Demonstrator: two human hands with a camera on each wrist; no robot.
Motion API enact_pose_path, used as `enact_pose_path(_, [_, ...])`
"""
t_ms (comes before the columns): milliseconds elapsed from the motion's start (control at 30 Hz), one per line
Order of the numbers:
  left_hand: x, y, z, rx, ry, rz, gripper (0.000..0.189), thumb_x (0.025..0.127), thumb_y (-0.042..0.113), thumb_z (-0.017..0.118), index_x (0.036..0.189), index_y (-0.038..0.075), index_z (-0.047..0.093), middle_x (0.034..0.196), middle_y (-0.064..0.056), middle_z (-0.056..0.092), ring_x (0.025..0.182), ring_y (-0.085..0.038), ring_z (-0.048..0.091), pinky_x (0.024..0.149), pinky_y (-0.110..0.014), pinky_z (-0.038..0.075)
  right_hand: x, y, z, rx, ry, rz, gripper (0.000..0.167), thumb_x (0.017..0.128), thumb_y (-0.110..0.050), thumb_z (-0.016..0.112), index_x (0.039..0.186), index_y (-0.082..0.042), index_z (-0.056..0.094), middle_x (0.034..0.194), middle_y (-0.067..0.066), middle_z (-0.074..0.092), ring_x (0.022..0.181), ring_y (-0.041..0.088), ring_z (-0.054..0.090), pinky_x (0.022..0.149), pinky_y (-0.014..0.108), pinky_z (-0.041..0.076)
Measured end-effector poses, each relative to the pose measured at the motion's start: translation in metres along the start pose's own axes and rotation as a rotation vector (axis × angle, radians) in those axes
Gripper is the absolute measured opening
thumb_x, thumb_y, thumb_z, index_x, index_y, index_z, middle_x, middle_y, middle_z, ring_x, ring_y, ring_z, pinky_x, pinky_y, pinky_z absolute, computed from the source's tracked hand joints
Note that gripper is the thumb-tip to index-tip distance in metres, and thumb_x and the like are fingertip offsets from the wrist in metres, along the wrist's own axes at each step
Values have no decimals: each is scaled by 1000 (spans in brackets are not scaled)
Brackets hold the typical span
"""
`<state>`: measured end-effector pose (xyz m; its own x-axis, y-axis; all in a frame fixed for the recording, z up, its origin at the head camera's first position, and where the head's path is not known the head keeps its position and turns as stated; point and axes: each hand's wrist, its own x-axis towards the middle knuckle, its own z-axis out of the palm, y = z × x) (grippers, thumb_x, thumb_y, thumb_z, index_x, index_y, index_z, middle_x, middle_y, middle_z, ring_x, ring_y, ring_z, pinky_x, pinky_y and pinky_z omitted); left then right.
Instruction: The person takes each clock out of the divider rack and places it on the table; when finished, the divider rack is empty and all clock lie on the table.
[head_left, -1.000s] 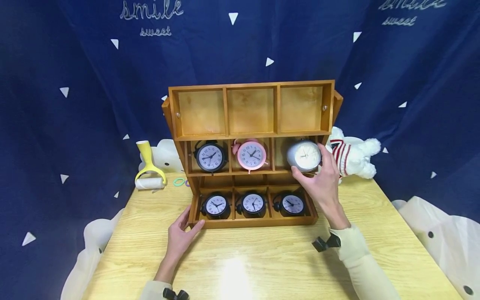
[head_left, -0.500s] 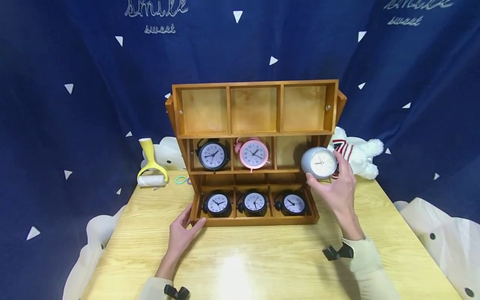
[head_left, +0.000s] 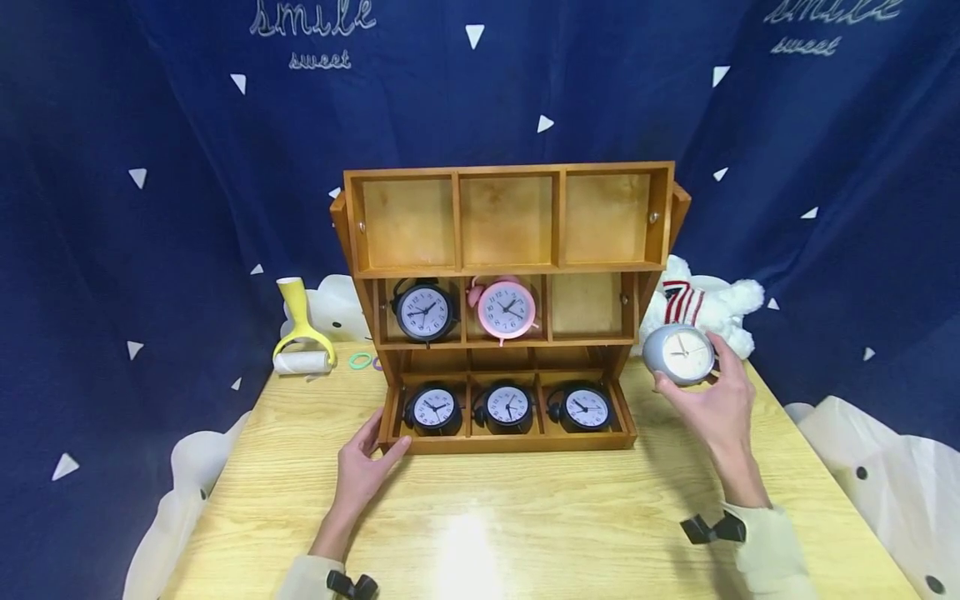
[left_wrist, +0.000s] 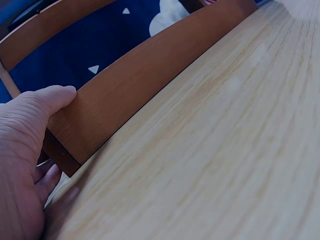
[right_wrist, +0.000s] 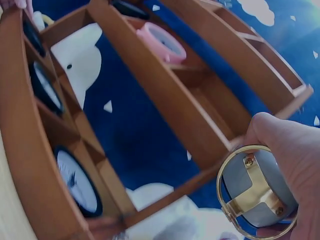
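Observation:
My right hand (head_left: 716, 412) holds a silver-grey round clock (head_left: 678, 354) between thumb and fingers, in the air to the right of a three-tier wooden shelf (head_left: 506, 447). Its gold ring and bracket (right_wrist: 257, 195) show in the right wrist view. My left hand (head_left: 360, 471) grips the shelf's front left corner; the thumb (left_wrist: 62, 96) lies on the front board and the other fingers go round the side. A black alarm clock (head_left: 423, 312) and a pink alarm clock (head_left: 507, 308) sit in the middle tier's left and centre compartments.
Three black clocks, one of them a right-hand clock (head_left: 587, 408), fill the bottom tier. A yellow-handled lint roller (head_left: 300, 333) and a green ring (head_left: 360, 361) lie left of the shelf. A white plush toy (head_left: 720, 312) lies behind the right hand. A blue curtain (head_left: 480, 83) hangs behind.
My right hand has taken the grey clock out of the middle tier's right compartment and moved it right and down towards me. The left hand keeps its place at the shelf corner.

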<state>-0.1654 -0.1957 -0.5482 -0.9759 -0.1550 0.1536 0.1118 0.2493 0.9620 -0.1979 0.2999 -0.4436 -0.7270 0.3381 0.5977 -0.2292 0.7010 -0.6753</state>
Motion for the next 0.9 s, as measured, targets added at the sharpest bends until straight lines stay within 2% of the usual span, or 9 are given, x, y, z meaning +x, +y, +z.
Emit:
enact_pose_path(167, [2,-3,0,-3,-4,-7,74,87,13,87,149,-5,52,152,-20,54,137,-36,56,112,-39,47,-4,23,-7,-43,-20,37,85,66,-11,91,142,2,56,125,26,67,108,36,62,74,8,39])
enact_pose_path(233, [2,-5,1,-6,-8,-2,74,87,13,87,149,-5,52,152,-20,54,136,-35,56,110,-32,48,-4,33,-10,-65,-34,57,84,66,-13,91,142,1,57,125,26,67,109,38,62,76,17,42])
enact_pose_path(333, [4,-7,2,-23,-11,10,74,87,12,87,149,-5,52,152,-20,53,136,-35,56,106,-21,48,-5,48,-12,-94,-64,93,80,68,-14,90,140,-1,58,126,26,67,111,40,61,84,37,44])
enact_pose_path(400, [5,-8,2,-32,-11,16,74,87,11,87,149,-5,52,153,-21,53,137,-36,55,105,-16,47,-5,59,-14,-113,-81,113,79,68,-15,90,139,-2,58,127,27,66,112,40,60,86,43,42])
enact_pose_path(433, [5,-9,2,-38,-11,17,74,87,11,87,149,-5,52,153,-21,53,137,-36,54,104,-15,47,-5,65,-14,-117,-89,120,79,68,-15,90,139,-2,59,127,27,66,113,41,60,87,42,42])
enact_pose_path(567, [10,-31,3,-30,2,24,74,87,13,87,150,-2,53,153,-19,53,139,-35,54,103,-10,45,-3,87,-15,-123,-94,121,78,66,-14,92,137,-1,62,126,26,67,112,41,60,84,26,40])
enact_pose_path(667, [13,-47,4,-22,11,47,73,87,17,88,150,1,54,153,-16,54,139,-34,54,103,-10,44,-2,99,-16,-126,-97,105,75,66,-13,92,134,0,63,123,26,68,107,40,61,79,23,38])
enact_pose_path(767, [13,-47,3,-25,15,59,74,87,19,88,150,2,55,153,-16,54,138,-34,54,103,-12,45,1,111,-17,-150,-118,101,74,67,-14,92,133,2,63,120,28,68,104,41,61,77,29,39])
enact_pose_path(900, [13,-47,3,-37,12,44,74,86,18,89,150,1,54,153,-16,54,139,-33,54,102,-10,45,5,126,-21,-188,-171,135,78,71,-19,90,137,6,58,125,34,64,110,48,60,82,44,42])
